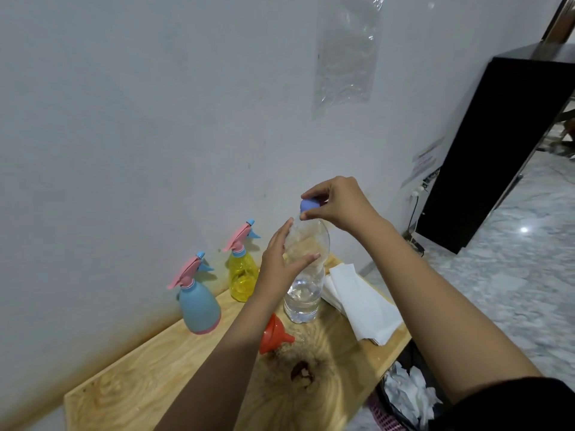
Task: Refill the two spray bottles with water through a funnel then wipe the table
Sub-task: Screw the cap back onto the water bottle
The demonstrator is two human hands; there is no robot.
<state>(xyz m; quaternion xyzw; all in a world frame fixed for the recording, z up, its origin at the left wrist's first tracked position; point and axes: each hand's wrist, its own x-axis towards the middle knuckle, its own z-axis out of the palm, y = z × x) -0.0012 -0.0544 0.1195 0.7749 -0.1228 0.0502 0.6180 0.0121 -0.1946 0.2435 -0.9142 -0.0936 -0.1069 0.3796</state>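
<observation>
A clear plastic water bottle (303, 293) stands upright on the wooden table (149, 368), partly filled with water. My right hand (339, 203) pinches its blue cap (309, 204) at the top. My left hand (280, 259) lies against the bottle's upper body with straight fingers. A blue spray bottle (199, 303) and a yellow spray bottle (242, 275), both with pink trigger heads, stand by the wall to the left. An orange funnel (275, 334) lies on its side in front of the water bottle. Folded white tissue (361, 303) lies to the right.
A dark stain (300, 373) marks the table's front middle. A bin with crumpled paper (407, 393) sits below the table's right edge. A black cabinet (485, 144) stands at the right by the white wall. Marble floor (513, 275) spreads to the right.
</observation>
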